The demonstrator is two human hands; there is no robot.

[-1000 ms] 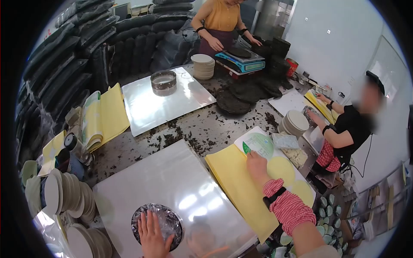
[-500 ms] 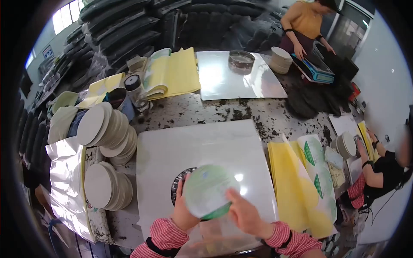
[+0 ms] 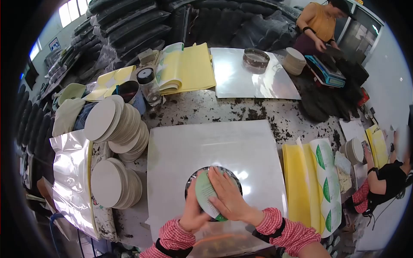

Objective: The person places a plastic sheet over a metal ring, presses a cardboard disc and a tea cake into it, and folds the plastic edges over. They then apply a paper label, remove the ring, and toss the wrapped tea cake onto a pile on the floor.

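A round pale-green printed paper (image 3: 207, 195) is tilted between my two hands, above a round mould with a dark rim (image 3: 236, 177). My left hand (image 3: 192, 211) grips the paper along its left edge, its fingertips partly hidden behind it. Spread flat over the paper's right side, my right hand (image 3: 228, 198) has its fingers stretched out. Most of the mould's inside is covered by the hands and paper. Under it lies a shiny metal sheet (image 3: 172, 155).
Stacks of round white discs (image 3: 106, 185) stand at the left. Yellow and green printed sheets (image 3: 297, 185) lie at the right. A glass jar (image 3: 150, 88) and a second ring (image 3: 256, 60) are farther back. Co-workers (image 3: 316, 26) are at the right; dark crumbs litter the table (image 3: 193, 107).
The green paper has tilted and come down over the mould. My right hand has moved from its right edge to lie flat across it. The view has shifted slightly left.
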